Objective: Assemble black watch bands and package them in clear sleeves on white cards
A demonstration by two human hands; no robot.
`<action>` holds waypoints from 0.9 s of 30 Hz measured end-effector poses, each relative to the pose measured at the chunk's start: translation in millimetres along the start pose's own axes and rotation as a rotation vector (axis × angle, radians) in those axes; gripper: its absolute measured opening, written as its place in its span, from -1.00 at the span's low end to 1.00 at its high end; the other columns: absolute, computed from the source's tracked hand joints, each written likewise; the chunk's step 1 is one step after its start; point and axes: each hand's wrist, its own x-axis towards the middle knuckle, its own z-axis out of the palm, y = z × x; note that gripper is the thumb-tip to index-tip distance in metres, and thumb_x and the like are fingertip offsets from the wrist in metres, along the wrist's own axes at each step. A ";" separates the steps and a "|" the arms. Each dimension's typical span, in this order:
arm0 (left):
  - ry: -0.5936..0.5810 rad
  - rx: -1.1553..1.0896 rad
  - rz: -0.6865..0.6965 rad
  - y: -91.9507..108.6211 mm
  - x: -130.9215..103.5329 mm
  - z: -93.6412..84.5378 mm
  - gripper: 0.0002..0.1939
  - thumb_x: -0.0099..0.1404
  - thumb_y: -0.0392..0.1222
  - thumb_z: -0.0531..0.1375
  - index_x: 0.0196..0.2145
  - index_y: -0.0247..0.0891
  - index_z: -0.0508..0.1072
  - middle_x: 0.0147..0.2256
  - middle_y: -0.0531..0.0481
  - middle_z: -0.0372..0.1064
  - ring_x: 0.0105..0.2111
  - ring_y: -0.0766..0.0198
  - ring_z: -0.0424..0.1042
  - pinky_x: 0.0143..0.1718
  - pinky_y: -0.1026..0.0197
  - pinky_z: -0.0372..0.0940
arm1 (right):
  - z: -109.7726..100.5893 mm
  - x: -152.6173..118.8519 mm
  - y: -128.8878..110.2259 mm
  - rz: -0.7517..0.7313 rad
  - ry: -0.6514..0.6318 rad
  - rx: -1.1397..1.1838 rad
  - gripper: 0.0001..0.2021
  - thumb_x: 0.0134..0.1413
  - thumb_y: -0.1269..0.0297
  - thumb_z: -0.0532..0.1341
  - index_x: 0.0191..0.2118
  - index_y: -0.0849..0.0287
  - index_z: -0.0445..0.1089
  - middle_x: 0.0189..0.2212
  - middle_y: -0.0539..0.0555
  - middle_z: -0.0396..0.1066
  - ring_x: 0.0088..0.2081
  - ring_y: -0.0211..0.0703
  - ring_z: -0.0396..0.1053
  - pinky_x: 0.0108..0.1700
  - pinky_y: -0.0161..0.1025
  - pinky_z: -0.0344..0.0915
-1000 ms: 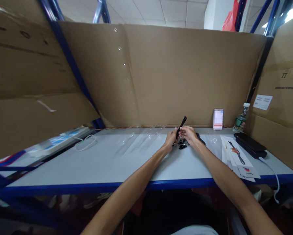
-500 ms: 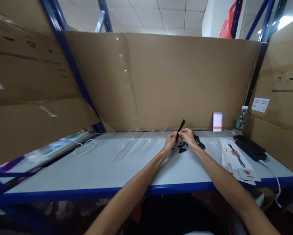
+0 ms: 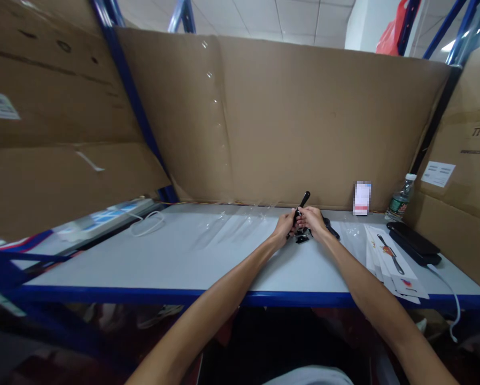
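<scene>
Both hands are together above the table, toward its back. My left hand (image 3: 284,224) is closed around a slim black-handled tool (image 3: 305,198), whose rounded handle end points up and to the right. My right hand (image 3: 312,218) pinches the same tool from the other side, its fingertips meeting those of the left. The fingers hide the tool's middle. Just under the hands lie small shiny black pieces (image 3: 302,239), partly covered. Beside my right wrist rests another black object (image 3: 332,230), mostly hidden behind the hand and forearm.
Printed cards (image 3: 396,267) picturing a long dark tool lie at the right, near a black case (image 3: 414,243) with a white cable. A phone (image 3: 362,198) and a water bottle (image 3: 401,199) stand behind. Clear plastic sleeves (image 3: 232,224) and a power strip (image 3: 107,219) are leftward. Cardboard surrounds the table.
The camera view has shifted slightly, so the scene sits differently in frame. My right fingers have closed in nearer to the left hand on the tool, which both hands still hold.
</scene>
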 end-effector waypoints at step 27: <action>-0.084 0.094 -0.125 6.9 -0.4 -4.8 -0.64 0.43 0.04 0.10 -0.44 -0.26 0.30 -0.65 0.15 0.11 -0.74 0.49 -0.01 -0.69 0.39 -0.19 | -0.9 3.3 4.4 -0.268 0.161 -0.346 -0.77 -0.25 0.64 0.27 -0.45 0.17 0.41 -0.56 -0.11 0.39 -0.48 -0.28 0.39 -0.36 -0.36 0.39</action>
